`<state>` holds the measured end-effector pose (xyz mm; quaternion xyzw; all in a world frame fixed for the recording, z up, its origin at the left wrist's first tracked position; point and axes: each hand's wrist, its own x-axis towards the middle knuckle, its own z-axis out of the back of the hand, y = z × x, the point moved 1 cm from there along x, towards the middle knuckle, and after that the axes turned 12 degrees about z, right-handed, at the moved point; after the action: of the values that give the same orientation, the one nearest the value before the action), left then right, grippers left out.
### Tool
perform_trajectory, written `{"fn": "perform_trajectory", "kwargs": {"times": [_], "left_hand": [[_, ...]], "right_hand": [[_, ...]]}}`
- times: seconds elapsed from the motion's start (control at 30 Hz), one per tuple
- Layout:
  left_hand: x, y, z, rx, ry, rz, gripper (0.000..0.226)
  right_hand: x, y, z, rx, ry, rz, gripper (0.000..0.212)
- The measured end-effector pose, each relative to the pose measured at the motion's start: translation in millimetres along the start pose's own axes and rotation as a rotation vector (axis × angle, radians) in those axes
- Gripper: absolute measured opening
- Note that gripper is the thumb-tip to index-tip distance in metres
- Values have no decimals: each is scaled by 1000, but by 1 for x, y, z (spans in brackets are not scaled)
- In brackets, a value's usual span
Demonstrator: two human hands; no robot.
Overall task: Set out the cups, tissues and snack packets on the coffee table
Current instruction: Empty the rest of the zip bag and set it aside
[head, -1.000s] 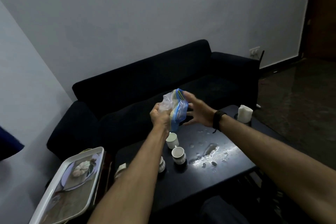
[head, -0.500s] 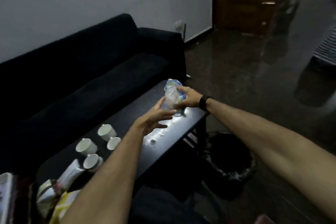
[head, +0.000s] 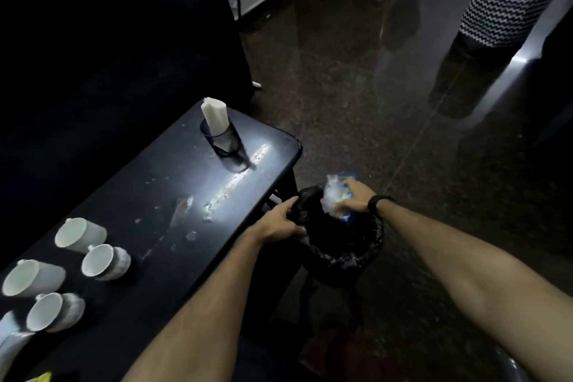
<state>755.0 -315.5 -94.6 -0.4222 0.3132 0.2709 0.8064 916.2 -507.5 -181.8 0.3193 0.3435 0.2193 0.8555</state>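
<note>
My right hand [head: 356, 201] holds a crumpled clear and blue plastic wrapper [head: 336, 197] over the mouth of a black bin [head: 362, 254] that stands on the floor beside the coffee table [head: 173, 183]. My left hand [head: 280, 223] holds the near rim of the bin's black liner. On the table's left end stand several white cups [head: 81, 235]. White tissues [head: 214, 116] stick up from a black mesh holder [head: 224, 141] near the table's far right corner. A yellow snack packet [head: 40, 378] shows at the bottom left edge.
A black sofa [head: 108, 49] runs behind the table. Crumbs and wet marks [head: 229, 186] spot the tabletop. A person in a zigzag-patterned garment [head: 508, 0] stands at the top right on the glossy dark floor. A white curved object [head: 12, 341] lies at the left edge.
Both hands moved from above the table's right end down to the bin beside it. The wrapper passed fully into my right hand, and my left hand took the liner rim. My view swung down and right.
</note>
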Motion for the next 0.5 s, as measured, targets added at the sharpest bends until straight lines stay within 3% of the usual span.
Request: {"fn": "perform_trajectory", "kwargs": {"times": [0.07, 0.2, 0.33, 0.5], "left_hand": [[17, 9, -7, 6, -12, 37, 87], [31, 23, -14, -8, -26, 80, 86], [41, 42, -19, 5, -22, 125, 87], [42, 52, -17, 23, -27, 152, 88]], "right_hand": [[8, -19, -29, -153, 51, 1, 84], [18, -44, -72, -388, 102, -19, 75], [30, -60, -90, -516, 208, -144, 92], [31, -59, -89, -627, 248, -146, 79]]}}
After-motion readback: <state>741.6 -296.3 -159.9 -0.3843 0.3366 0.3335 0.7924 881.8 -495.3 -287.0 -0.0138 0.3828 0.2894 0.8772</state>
